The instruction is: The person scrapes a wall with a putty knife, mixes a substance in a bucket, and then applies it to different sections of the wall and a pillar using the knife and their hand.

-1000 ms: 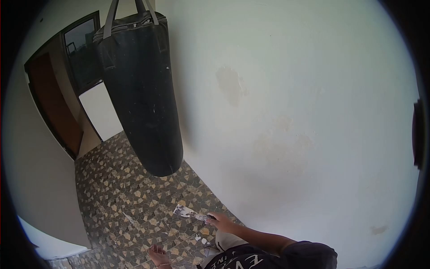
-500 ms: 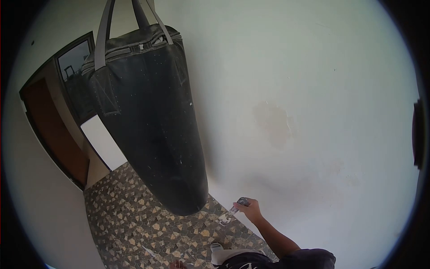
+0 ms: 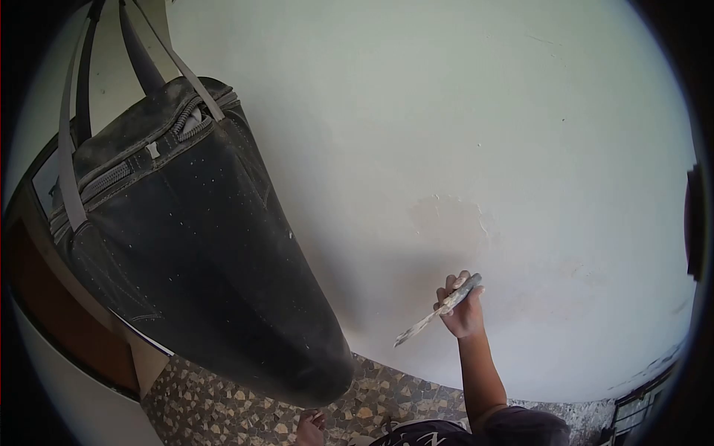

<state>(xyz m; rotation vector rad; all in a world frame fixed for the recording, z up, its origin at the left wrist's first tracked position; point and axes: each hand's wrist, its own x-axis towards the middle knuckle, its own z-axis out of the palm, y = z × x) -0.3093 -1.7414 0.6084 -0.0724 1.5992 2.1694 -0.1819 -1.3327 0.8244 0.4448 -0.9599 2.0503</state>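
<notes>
Right, the right hand point(image 3: 465, 312) is up in front of the pale wall point(image 3: 580, 178), fingers clamped around the handle of a smeared putty knife point(image 3: 422, 325)! The blade slants down and to the left, its tip apart from the wall's bottom edge, and the grip end juts up past the fingers. Just above the hand sits a beige bare patch point(image 3: 450, 223), raised paint flakes along its upper and right edges. Down low, the left hand point(image 3: 311, 430) shows over the mosaic floor point(image 3: 230, 405), fingers curled; whether they close on anything, I cannot tell. Directly above it, the rounded lower end of a big black punching bag point(image 3: 208, 253)! It hangs tilted on grey straps point(image 3: 137, 56), white specks all over it, the zipper point(image 3: 108, 181) partly gaping near the top. Further out, at far left, stands a brown door point(image 3: 67, 297).
</notes>
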